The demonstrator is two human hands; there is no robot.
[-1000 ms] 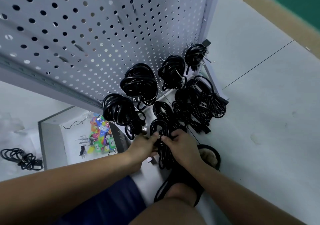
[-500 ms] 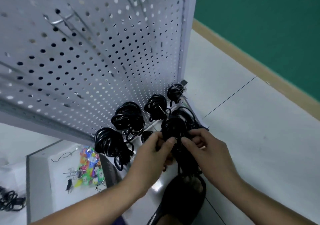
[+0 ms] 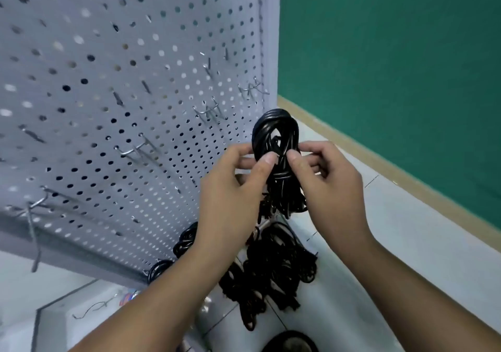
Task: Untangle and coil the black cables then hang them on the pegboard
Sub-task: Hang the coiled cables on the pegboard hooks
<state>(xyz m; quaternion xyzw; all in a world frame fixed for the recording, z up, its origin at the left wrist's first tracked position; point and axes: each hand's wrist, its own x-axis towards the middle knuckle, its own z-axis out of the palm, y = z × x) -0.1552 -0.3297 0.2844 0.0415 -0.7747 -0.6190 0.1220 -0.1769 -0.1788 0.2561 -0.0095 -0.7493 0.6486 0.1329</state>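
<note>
Black and glossy, a coiled cable bundle (image 3: 275, 134) is held up in the air just right of the frame's centre, in front of the right-hand edge of the grey pegboard (image 3: 122, 61) but not touching it. The bundle is pinched from both sides. The left hand (image 3: 233, 189) is closed on it from nine o'clock, with the thumb pressed on the front and the fingers curled behind. The right hand (image 3: 329, 181) is closed on it from three o'clock in the same way. A rounded loop is seen standing above the thumbs at twelve o'clock. A few turns are wrapped across the bundle's waist, and its loose strands hang down at six o'clock.

Bare metal hooks (image 3: 210, 110) are set in the board at ten o'clock from the bundle. More of them are spread toward nine o'clock. Two hung coils (image 3: 185, 240) are partly hidden behind the left forearm, low on the board at seven o'clock.

A tangled pile of black cables (image 3: 273, 267) lies on the pale floor (image 3: 406, 265) at six o'clock, between the forearms. A dark sandal (image 3: 290, 342) is cut off by the bottom edge. A green wall (image 3: 393, 61) with a beige skirting (image 3: 385, 166) fills the side from one to four o'clock.
</note>
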